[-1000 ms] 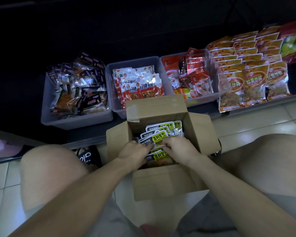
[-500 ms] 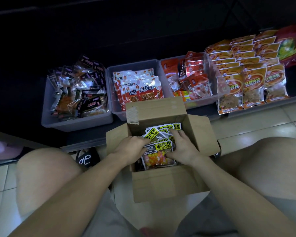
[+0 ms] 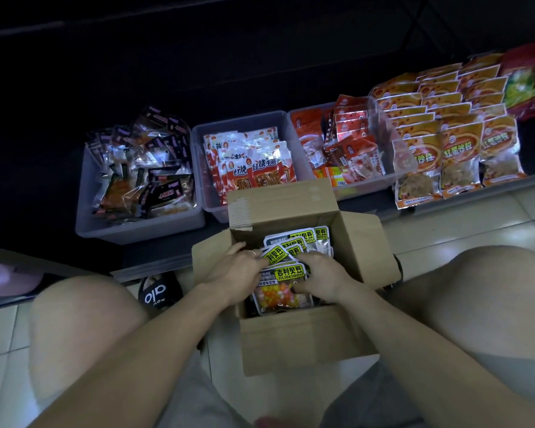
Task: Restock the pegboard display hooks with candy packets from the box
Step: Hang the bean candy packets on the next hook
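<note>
At the far left on the low shelf sits a grey bin [image 3: 139,225] of dark-wrapped snacks, and just beside it a second bin [image 3: 198,168] of red-and-white packets. My left knee is bent up over the tiled floor [image 3: 0,329], with a black slipper [image 3: 158,293] showing beside it. My left forearm reaches in from the lower left, and my left hand [image 3: 238,268] sits inside the open cardboard box [image 3: 303,344], its fingers curled around the left edge of the candy packets [image 3: 286,273], a ring on one finger. The packets lie in a fanned stack inside the box, yellow-and-black labels up; the nearest one shows coloured sweets through a clear window. My right hand [image 3: 322,278] comes in from the lower right, thumb and fingers pinching the right edge of that same stack. The box flaps stand open on all sides. Beyond it, a clear bin [image 3: 380,180] holds red packets, and orange bags [image 3: 457,143] line up in rows on the shelf to the right. My right knee rises at the right edge.
</note>
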Motion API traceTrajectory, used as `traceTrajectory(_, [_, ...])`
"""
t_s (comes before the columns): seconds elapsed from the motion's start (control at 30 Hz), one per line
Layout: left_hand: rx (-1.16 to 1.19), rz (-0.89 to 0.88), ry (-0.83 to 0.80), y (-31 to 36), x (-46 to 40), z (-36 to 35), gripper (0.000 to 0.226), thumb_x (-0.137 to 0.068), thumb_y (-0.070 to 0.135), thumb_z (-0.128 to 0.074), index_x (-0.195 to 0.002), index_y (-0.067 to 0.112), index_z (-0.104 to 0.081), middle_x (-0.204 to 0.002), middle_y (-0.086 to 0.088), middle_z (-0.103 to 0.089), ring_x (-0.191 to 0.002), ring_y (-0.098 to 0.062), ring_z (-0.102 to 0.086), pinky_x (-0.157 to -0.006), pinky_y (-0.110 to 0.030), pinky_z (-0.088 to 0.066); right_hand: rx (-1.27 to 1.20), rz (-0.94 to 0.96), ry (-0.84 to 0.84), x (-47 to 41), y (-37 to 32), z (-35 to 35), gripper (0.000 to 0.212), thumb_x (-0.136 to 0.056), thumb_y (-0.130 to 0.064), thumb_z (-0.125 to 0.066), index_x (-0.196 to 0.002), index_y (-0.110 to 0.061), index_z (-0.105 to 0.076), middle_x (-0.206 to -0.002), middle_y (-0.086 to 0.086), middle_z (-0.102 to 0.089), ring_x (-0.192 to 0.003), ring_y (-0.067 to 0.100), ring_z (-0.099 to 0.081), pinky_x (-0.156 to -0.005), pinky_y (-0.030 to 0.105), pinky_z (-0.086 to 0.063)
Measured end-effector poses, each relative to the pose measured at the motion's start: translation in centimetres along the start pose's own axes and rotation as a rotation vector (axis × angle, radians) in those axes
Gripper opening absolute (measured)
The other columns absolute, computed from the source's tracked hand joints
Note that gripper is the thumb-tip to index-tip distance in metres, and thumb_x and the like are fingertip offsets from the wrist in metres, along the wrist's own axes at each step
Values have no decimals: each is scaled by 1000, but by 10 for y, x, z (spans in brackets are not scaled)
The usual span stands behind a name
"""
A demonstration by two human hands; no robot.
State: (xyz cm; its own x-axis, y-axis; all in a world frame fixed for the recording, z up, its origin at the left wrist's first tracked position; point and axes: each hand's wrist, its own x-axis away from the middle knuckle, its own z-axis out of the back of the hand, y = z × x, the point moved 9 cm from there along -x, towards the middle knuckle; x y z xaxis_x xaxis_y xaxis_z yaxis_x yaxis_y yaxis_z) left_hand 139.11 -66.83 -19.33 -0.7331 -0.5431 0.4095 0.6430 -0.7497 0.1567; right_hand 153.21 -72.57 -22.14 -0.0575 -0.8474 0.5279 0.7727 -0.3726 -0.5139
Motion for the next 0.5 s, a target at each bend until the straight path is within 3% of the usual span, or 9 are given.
traceTrajectory(0.07, [24, -7, -2, 1, 1, 2, 20, -103, 17, -48, -116, 18, -63, -132, 1, -63, -125, -23, -56, -121, -35, -28, -62, -24, -46, 1, 4, -2, 67, -84, -30, -80, -145, -18, -56, -140, 10, -58, -130, 29, -55, -101, 33, -47])
traceTrajectory(0.13, [87, -11, -18, 2, 2, 3, 17, -103, 16, -48, -114, 14, -61, -127, -1, -66, -117, -30, -60, -103, -37, -44, -143, -34, -64, 4, 5, -3, 74, -86, -28, -77, -153, -20, -47, -148, 8, -56, -134, 25, -53, -106, 31, -45])
traceTrajectory(0.2, [126, -11, -47, 4, 5, 3, 16, -103, 14, -47, -114, 13, -59, -122, -2, -69, -112, -32, -64, -88, -37, -49, -200, -10, -62, 6, 5, -4, 63, -88, -26, -77, -146, -22, -56, -139, 5, -64, -127, 21, -59, -104, 29, -47])
traceTrajectory(0.3, [200, -26, -10, 7, 11, 12, 16, -106, 18, -46, -120, 16, -54, -124, -5, -67, -109, -33, -65, -82, -40, -51, -306, 28, -32, 10, 6, 0, 31, -90, -20, -74, -121, -22, -74, -112, 1, -75, -109, 21, -68, -96, 33, -52])
traceTrajectory(0.4, [374, 7, 86, 1, 16, 26, 23, -106, 22, -53, -128, 22, -45, -118, -3, -66, -99, -30, -66, -75, -38, -49, -391, 50, 41, 16, 4, 16, 19, -90, -16, -72, -108, -17, -77, -105, 6, -75, -100, 24, -69, -91, 36, -52])
traceTrajectory(0.43, [479, 35, 115, -4, 19, 31, 30, -105, 22, -58, -129, 25, -41, -118, -1, -64, -96, -26, -66, -76, -37, -52, -435, 69, 62, 18, 0, 23, 16, -92, -14, -71, -106, -17, -78, -105, 5, -75, -98, 18, -69, -89, 32, -51])
traceTrajectory(0.5, [760, 94, 193, -13, 24, 44, 53, -100, 21, -69, -138, 26, -33, -133, 4, -55, -109, -16, -64, -87, -30, -57, -545, 71, 87, 24, -3, 34, 11, -96, -13, -69, -100, -16, -78, -102, 2, -76, -92, 8, -67, -89, 28, -50])
